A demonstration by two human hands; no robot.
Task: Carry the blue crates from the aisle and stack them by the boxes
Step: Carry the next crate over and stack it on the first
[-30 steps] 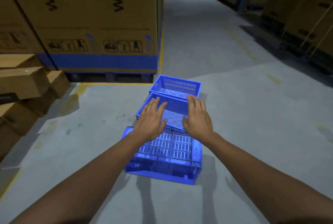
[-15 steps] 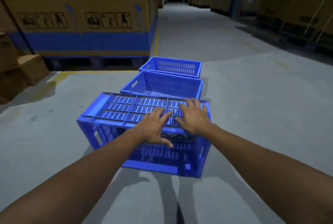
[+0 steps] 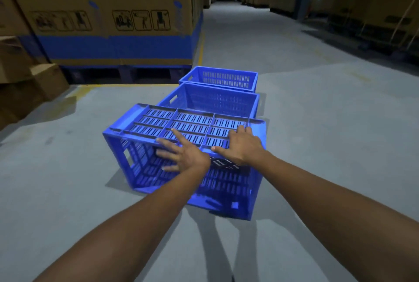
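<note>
crate [image 3: 181, 127]: upturned, long axis 9-to-3
left hand [image 3: 186, 154]: spread flat on its near edge, gripping nothing
right hand [image 3: 243, 145]: likewise, toward 3

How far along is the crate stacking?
Done: nothing is stacked; two upright blue plastic crates sit singly on the floor. In hand: left hand and right hand rest on the upturned blue slatted crate. Left: carrying and stacking all three.
</note>
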